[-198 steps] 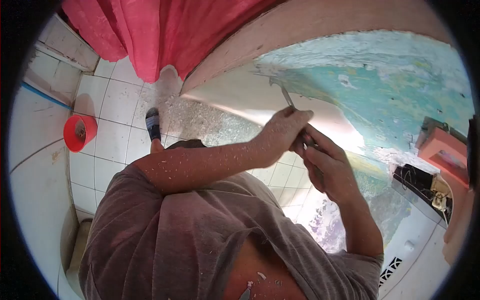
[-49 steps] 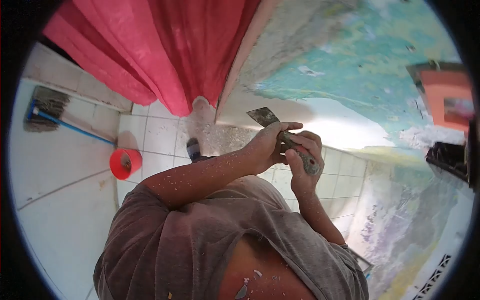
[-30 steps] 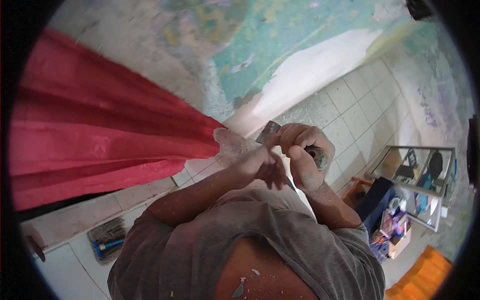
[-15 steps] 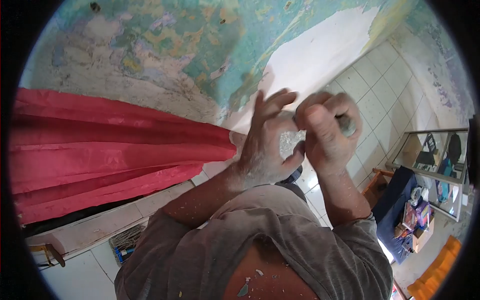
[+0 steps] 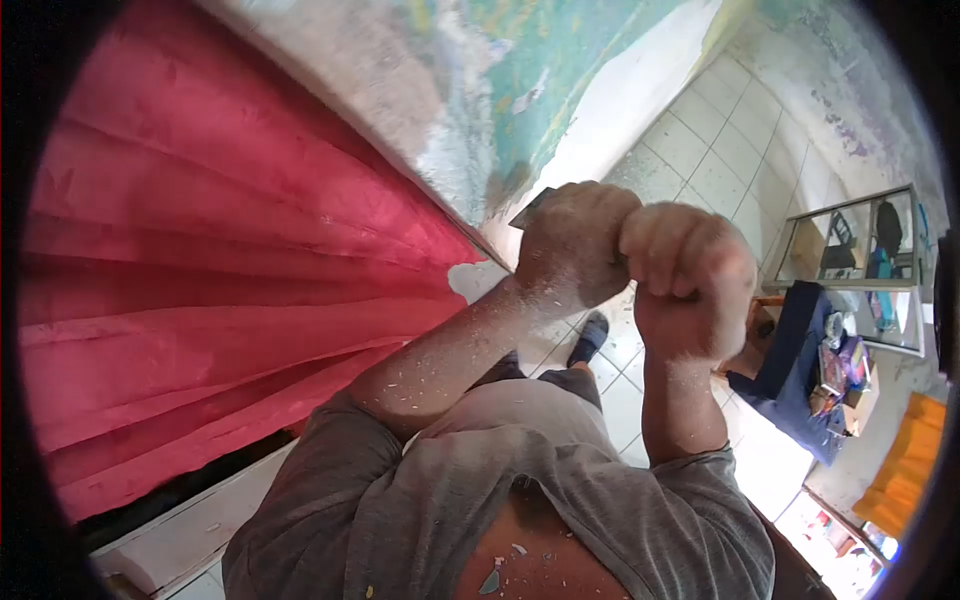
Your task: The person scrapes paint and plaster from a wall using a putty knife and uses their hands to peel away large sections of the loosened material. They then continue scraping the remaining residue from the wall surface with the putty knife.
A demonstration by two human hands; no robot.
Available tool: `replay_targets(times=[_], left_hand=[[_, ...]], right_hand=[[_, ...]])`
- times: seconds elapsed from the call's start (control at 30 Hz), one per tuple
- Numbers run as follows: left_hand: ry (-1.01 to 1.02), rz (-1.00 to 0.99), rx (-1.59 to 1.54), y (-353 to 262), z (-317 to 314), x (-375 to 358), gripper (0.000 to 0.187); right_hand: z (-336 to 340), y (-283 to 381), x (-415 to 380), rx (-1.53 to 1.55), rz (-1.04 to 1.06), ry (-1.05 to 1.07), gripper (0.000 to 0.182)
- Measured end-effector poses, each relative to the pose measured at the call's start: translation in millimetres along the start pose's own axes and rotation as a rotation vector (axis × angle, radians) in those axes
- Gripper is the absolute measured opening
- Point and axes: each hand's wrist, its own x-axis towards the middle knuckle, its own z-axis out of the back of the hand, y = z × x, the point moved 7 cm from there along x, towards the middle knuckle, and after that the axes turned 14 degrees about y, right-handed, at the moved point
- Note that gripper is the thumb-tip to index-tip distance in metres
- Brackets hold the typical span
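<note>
My left hand [image 5: 578, 245] is closed in a fist near the corner of the peeling wall [image 5: 540, 75]. A thin, dark, flat blade of a scraper [image 5: 532, 208] sticks out of it on the wall side; the handle is hidden in the fingers. Right beside it, my right hand [image 5: 692, 280] is also closed, its knuckles up against the left fist. What the right fingers hold, if anything, is hidden. Pale dust and flakes cover both forearms.
A red curtain [image 5: 230, 260] hangs at the left. Below are the tiled floor [image 5: 700, 110] and a foot in a dark shoe [image 5: 590, 338]. On the right stand a glass-fronted cabinet [image 5: 850, 240], a dark blue cloth [image 5: 790, 375] with packages, and an orange cloth [image 5: 905, 465].
My hands, loosely bent and slightly apart before, are now closed fists side by side. A blade shows at the left fist. The view has turned, with more curtain and less wall visible.
</note>
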Motion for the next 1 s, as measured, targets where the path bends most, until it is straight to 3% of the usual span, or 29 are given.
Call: replay_targets(times=[0.13,0.23,0.3,0.43,0.5,0.57,0.63,0.67,0.7,0.77,0.8,0.83,0.9,0.93,0.97,1.0], left_hand=[[-0.054,-0.028,0.041,5,-2,-2,0.017],[-0.116,-0.038,0.097,10,-3,-1,0.011],[-0.098,0.018,0.052,17,-9,-1,0.02],[-0.164,0.089,0.064,9,-6,2,0.013],[-0.214,0.022,0.031,-6,4,8,0.013],[-0.237,0.015,0.04,2,9,6,0.015],[0.181,0.301,0.066,57,-23,10,0.018],[0.279,0.478,-0.124,76,-31,1,0.021],[0.263,0.479,-0.123,76,-40,-4,0.021],[-0.181,0.264,0.095,59,-36,-16,0.02],[-0.155,0.17,0.101,37,-28,-9,0.017],[-0.161,0.177,0.095,23,-20,-3,0.017],[-0.282,-0.071,0.093,-11,-5,3,0.013],[-0.415,-0.084,0.154,-1,-3,-2,0.015],[-0.411,-0.075,0.153,20,-16,-8,0.015],[-0.232,0.05,0.113,52,-41,-11,0.017]], right_hand=[[-20,5,7,-0.219,0.156,0.07,0.046],[2,-13,5,-0.056,0.092,0.072,0.047],[6,-19,9,-0.047,0.089,0.106,0.048],[0,-11,23,-0.091,0.027,0.14,0.048],[-10,10,30,-0.171,0.074,0.202,0.044],[-3,-21,36,-0.156,0.019,0.153,0.04],[8,-65,34,-0.16,-0.093,0.02,0.033],[14,-78,24,-0.169,-0.148,-0.052,0.029],[21,-88,17,0.003,-0.144,-0.028,0.037],[20,-63,7,-0.014,0.014,0.081,0.036],[9,-35,9,-0.504,0.167,0.187,0.034],[9,-37,9,-0.505,0.16,0.195,0.034],[10,-55,16,-0.408,0.101,0.17,0.037],[10,-65,17,-0.357,0.066,0.153,0.039],[11,-73,13,-0.306,0.023,0.128,0.04],[12,-79,8,-0.258,-0.015,0.098,0.042]])
